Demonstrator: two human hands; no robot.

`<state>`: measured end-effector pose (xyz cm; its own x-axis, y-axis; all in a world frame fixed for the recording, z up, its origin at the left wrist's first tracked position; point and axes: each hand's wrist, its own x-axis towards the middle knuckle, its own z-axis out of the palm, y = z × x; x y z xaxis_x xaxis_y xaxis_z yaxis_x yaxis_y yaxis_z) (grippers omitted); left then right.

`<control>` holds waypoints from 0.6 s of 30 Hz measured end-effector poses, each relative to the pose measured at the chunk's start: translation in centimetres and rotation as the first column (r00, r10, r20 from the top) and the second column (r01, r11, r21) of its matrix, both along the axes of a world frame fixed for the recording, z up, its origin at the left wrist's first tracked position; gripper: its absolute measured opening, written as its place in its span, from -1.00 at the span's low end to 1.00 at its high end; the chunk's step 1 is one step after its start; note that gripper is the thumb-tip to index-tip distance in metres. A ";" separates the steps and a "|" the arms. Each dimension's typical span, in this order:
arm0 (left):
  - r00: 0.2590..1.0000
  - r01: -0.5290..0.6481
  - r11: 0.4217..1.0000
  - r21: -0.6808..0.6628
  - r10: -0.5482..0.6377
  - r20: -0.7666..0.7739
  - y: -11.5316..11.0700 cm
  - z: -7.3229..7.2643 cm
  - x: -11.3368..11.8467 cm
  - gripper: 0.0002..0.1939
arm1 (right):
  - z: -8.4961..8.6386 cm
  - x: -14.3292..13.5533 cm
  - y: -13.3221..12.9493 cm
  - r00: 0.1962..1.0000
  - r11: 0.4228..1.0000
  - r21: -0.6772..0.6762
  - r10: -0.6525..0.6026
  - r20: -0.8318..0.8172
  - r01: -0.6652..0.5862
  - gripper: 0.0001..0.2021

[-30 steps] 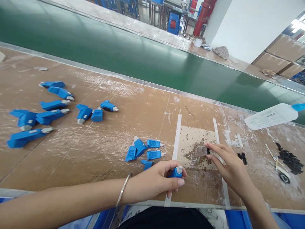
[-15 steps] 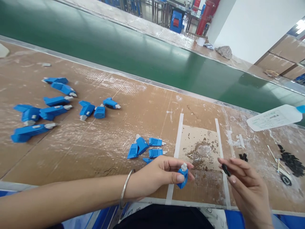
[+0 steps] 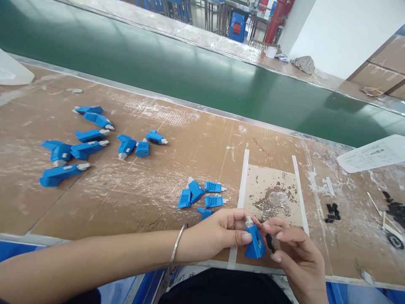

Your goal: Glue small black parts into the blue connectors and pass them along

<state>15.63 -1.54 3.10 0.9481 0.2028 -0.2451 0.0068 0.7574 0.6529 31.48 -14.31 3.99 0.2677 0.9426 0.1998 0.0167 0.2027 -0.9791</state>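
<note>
My left hand [image 3: 226, 230] is closed around a blue plastic part [image 3: 254, 245] with a grey tip pointing up and a slot in its side. Close to that slot, my right hand [image 3: 297, 249] pinches a small black piece [image 3: 270, 243]; whether the two touch I cannot tell. Behind my hands, a taped cardboard patch [image 3: 259, 181] carries wet spots and a clear round dish [image 3: 278, 197]. Several blue parts with grey tips [image 3: 213, 202] lie just beyond my left wrist.
More blue parts [image 3: 87, 150] are spread over the left of the cardboard-covered table. On the right lie small black pieces [image 3: 332, 212], a darker black pile [image 3: 397, 211], cotton swabs [image 3: 375, 203] and a white bottle [image 3: 373, 155]. A green conveyor belt [image 3: 177, 63] runs behind.
My right hand has moved left with the black piece, up to the blue part. My left hand has turned the blue part so its slotted side shows more. The view has shifted.
</note>
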 end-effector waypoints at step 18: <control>0.991 -0.007 0.993 -0.116 -0.008 -0.133 -0.3 1.0 -0.8 -0.62 | -0.2 -0.1 0.0 0.496 0.958 0.160 -0.021 0.868 -0.238 -0.58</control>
<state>14.80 -1.81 4.09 0.9055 0.1654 -0.3909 0.0881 0.8277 0.5542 31.41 -14.36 3.82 -0.2586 0.8402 0.4767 0.7773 0.4740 -0.4136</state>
